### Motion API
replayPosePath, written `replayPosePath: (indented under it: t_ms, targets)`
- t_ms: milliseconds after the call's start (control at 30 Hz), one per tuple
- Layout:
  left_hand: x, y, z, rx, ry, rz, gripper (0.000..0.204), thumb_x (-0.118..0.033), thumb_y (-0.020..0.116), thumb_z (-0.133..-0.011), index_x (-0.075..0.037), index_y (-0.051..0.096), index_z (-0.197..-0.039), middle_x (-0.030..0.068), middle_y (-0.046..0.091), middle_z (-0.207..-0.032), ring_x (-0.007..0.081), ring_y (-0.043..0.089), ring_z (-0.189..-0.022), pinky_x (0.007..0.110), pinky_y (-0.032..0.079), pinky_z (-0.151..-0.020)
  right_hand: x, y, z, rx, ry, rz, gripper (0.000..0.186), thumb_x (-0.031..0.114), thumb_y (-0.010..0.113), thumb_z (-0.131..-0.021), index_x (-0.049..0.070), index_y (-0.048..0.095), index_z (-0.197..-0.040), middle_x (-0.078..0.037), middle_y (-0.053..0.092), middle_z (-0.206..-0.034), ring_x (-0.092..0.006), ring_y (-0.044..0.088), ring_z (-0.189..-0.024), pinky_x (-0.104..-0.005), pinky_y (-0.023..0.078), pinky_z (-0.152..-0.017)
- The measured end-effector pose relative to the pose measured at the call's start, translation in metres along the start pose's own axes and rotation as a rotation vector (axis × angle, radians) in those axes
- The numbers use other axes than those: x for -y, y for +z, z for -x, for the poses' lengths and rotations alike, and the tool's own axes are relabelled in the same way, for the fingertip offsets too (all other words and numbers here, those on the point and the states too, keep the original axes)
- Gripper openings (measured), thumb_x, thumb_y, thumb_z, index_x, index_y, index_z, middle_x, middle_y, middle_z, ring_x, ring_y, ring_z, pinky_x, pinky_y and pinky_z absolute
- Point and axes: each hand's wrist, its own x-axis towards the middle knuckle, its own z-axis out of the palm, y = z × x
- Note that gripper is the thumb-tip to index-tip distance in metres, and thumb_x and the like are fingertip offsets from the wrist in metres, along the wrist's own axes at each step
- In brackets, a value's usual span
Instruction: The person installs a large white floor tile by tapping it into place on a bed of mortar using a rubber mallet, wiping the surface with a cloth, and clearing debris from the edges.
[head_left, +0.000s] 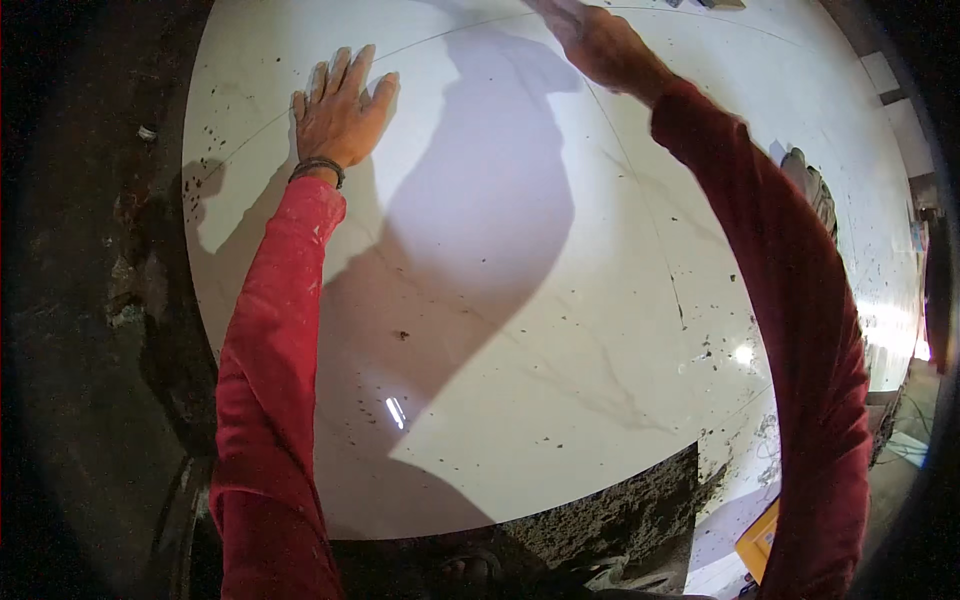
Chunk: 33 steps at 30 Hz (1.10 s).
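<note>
while your left hand (338, 122) lies flat near the top left, its fingers are spread apart and it holds nothing. it rests on the big white tiles (520, 390) and covers part of a thin line (420, 42) that runs between them. a dark band (318, 165) goes around your left wrist, just above your red sleeve (270, 330). your right hand (615, 50) is up at the top edge, to the right of the left one. its fingers are blurry and partly cut off, so i cannot tell if they are shut or hold something. the white tiles fill the middle, under both arms, with a big shadow (480, 200) and small dark crumbs (403, 335) on them. grey, lumpy mortar (620, 510) shows at the near edge. a yellow thing (757, 540) sits at the lower right, beside your right sleeve (810, 330).
</note>
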Motion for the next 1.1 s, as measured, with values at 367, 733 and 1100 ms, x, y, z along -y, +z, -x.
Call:
replayPosePath:
  t_ms: [367, 733, 1100]
  targets:
    - [0.01, 0.01, -0.015, 0.031, -0.071, -0.011, 0.067, -0.059, 0.038, -0.098, -0.03, 0.03, -0.157, 0.0042, 0.025, -0.166, 0.046, 0.019, -0.15, 0.077, 0.012, -0.113, 0.012, -0.06, 0.16, -0.151, 0.755, -0.762, 0.052, 0.038, 0.055, -0.104, -0.001, 0.055, -0.138, -0.005, 0.06, -0.082, -0.0109, 0.056, -0.068, -0.0278, 0.049, -0.059]
    - [-0.201, 0.057, -0.051, -0.201, 0.278, 0.082, 0.071, -0.049, 0.042, -0.096, -0.003, 0.037, -0.151, 0.0169, 0.034, -0.16, 0.0417, 0.028, -0.148, 0.069, 0.018, -0.115, 0.028, -0.058, 0.157, -0.314, 0.778, -0.981, 0.052, 0.036, 0.056, -0.104, 0.001, 0.05, -0.142, -0.001, 0.053, -0.065, -0.0077, 0.045, -0.047, -0.0261, 0.037, -0.04]
    - [-0.162, 0.032, -0.064, -0.146, 0.377, -0.025, 0.063, -0.05, 0.043, -0.1, -0.007, 0.043, -0.147, 0.0194, 0.045, -0.152, 0.0383, 0.043, -0.139, 0.046, 0.038, -0.115, 0.034, -0.058, 0.158, -0.417, 0.8, -1.121, 0.04, 0.028, 0.054, -0.105, 0.002, 0.052, -0.135, 0.003, 0.047, -0.07, -0.005, 0.042, -0.052, -0.0237, 0.035, -0.041]
